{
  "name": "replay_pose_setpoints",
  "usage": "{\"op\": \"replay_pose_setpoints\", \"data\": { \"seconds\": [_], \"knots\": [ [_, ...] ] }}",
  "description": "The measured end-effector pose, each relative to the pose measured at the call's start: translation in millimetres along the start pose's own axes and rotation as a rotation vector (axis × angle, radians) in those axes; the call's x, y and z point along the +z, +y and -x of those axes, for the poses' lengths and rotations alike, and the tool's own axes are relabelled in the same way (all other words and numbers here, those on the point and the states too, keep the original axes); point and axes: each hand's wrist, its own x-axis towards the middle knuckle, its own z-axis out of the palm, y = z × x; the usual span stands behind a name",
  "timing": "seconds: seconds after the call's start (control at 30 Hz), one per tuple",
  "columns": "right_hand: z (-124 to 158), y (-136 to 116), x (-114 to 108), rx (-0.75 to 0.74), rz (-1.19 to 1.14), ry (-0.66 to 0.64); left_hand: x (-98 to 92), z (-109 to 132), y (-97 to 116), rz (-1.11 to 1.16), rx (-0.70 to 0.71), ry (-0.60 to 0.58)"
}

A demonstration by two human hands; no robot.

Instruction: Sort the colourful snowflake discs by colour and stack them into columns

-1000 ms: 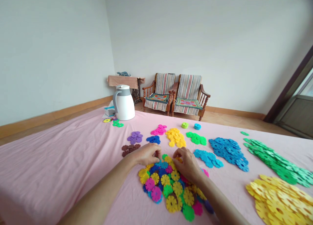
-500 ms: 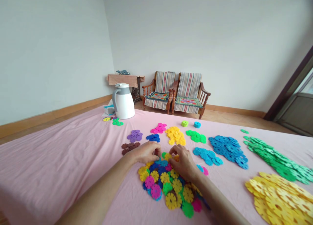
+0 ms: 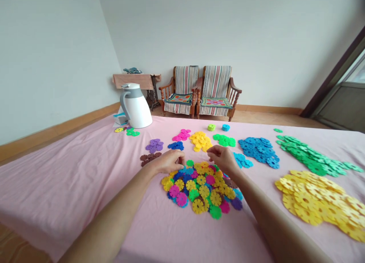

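Multicoloured disc pile [image 3: 199,188] meets the curled left hand [image 3: 168,163] and right hand [image 3: 224,160] at its far edge, any pinch unclear.

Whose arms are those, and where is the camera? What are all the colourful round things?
There is no machine here. The arms belong to a person who wears a camera on the head, so you see what that person sees, looking forward and down. The left hand and the right hand are at the far edge of a mixed pile of flower-shaped discs on a pink cloth. Further off lie piles of one colour each: a big yellow pile, a green pile, a blue pile and some smaller ones. A white jug stands at the back left, and two striped chairs stand by the wall. The right hand's fingers are pinched together, but I cannot tell whether either hand holds a disc.
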Motion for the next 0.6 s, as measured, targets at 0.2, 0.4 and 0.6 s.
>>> {"op": "replay_pose_setpoints", "data": {
  "seconds": [0.2,0.4,0.6],
  "knots": [
    [11,-7,-4,-0.082,0.142,-0.113,1.2,1,-2,0.018,-0.001,0.011],
    [14,-10,-1,-0.082,0.145,-0.146,1.6,2,-2,0.037,-0.030,0.013],
    [8,-5,2,-0.017,0.056,-0.058,-0.7,3,2,0.032,-0.062,-0.004]
  ]
}}
